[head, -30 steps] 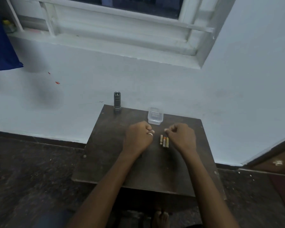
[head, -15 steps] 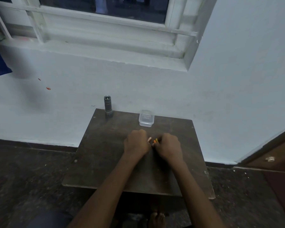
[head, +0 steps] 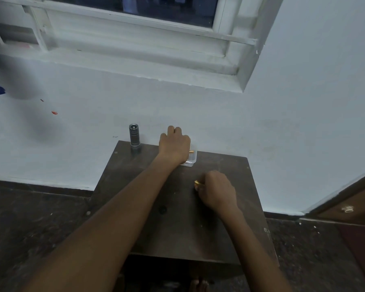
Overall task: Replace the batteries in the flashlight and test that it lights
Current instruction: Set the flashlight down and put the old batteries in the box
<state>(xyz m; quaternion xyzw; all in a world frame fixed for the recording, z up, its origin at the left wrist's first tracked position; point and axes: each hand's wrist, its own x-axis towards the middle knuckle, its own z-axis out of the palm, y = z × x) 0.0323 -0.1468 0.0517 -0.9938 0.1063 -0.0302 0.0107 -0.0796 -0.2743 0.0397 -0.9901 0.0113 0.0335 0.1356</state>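
The left hand [head: 174, 145] reaches to the far edge of the small dark table [head: 177, 228], its fingers curled down over a small clear plastic container [head: 191, 160]. The brass-coloured tip of a battery [head: 191, 151] pokes out from under the hand, right above the container's open top. The fingers appear closed around that battery, though the back of the hand hides the grip itself.

The right hand [head: 216, 191] rests nearer the person, on the right part of the tabletop, loosely fisted with knuckles up. A gold-coloured battery end [head: 196, 182] shows at its fingertips — pinched there, touching or just above the table surface; how many batteries this hand holds cannot be told.

The flashlight [head: 134, 136] stands upright at the table's far left corner, a dark grey ribbed cylinder with its open end facing up, well apart from both hands. The left hand is between it and the container.

Both bare forearms stretch in from the bottom of the view. The table sits against a pale wall [head: 282, 133] — above it, a white-painted window frame [head: 135, 49] with dark glass. The floor [head: 30, 218] around the table is dark and speckled. Toes [head: 198, 284] show at the bottom edge, under the table's near side.
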